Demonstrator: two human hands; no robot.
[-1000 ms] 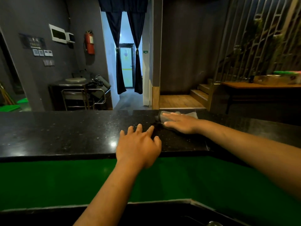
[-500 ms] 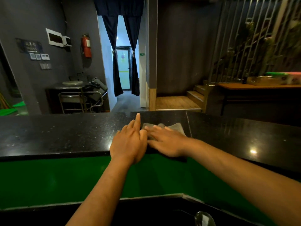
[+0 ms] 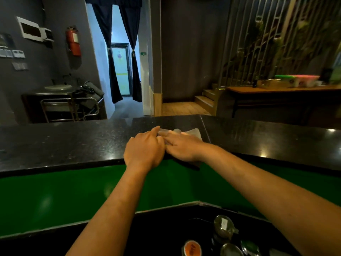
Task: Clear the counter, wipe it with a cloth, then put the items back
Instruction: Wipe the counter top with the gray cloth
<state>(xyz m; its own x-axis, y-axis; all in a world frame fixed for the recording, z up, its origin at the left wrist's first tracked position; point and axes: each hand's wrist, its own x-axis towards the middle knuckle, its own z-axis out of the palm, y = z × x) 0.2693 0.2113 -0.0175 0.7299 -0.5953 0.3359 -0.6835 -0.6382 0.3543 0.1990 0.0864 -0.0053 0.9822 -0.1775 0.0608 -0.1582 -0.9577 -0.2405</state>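
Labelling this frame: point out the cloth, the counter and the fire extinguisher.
cloth (image 3: 193,133), head view, bare far corner
counter (image 3: 64,141), head view, bare black top
fire extinguisher (image 3: 73,42), head view, red body

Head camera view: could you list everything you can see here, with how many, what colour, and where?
counter: one, black speckled, across the middle
cloth: one, pale grey, on the counter under the right hand
green panel: one, below the counter's near edge
jars: several, lids showing, one orange, on the lower dark shelf, bottom right
fire extinguisher: one, red, on the left wall
curtains: one pair, dark, tied back at the doorway
metal trolley: one, silver, left of the doorway
wooden table: one, brown, far right, with boxes on top
steps: wooden, by the slatted screen
left hand: one, fingers curled, forefinger pointing onto the counter
right hand: one, flat, pressing the cloth
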